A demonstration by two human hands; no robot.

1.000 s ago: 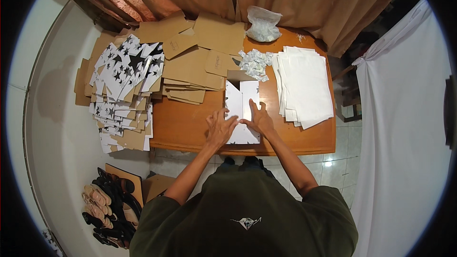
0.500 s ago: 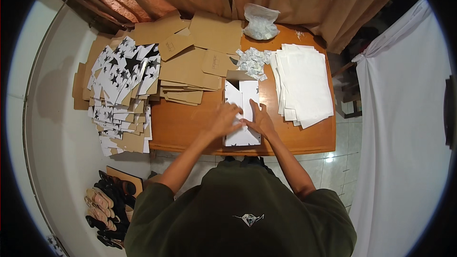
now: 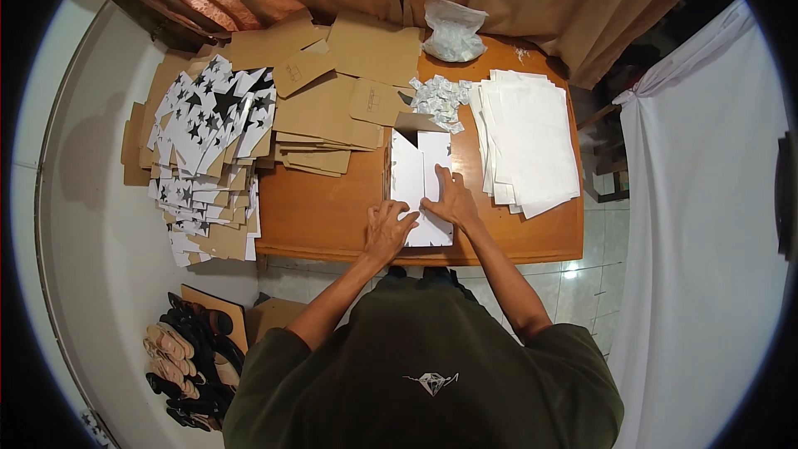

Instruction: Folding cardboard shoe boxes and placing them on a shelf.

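Note:
A white cardboard box (image 3: 408,179) with black stars stands near the table's front edge. Its long top flaps meet at a seam, and a brown end flap (image 3: 420,123) stands up at the far end. My left hand (image 3: 388,229) grips the near left edge, its fingers bent over the top and the thumb toward the seam. On the right side, my right hand (image 3: 451,199) holds the box with fingers along the top's right edge and thumb at the seam. The box's inside is mostly hidden.
Flat brown cardboard pieces (image 3: 324,108) and star-printed ones (image 3: 204,133) pile up on the left. Small white sachets (image 3: 439,100) lie beyond the box, with a clear plastic bag (image 3: 455,31) behind. White sheets (image 3: 532,141) are stacked right. Shoes (image 3: 187,357) sit on the floor.
My left hand has moved down and left from the seam to the box's near left edge. The right hand stays on the box, and the whole view has shifted slightly.

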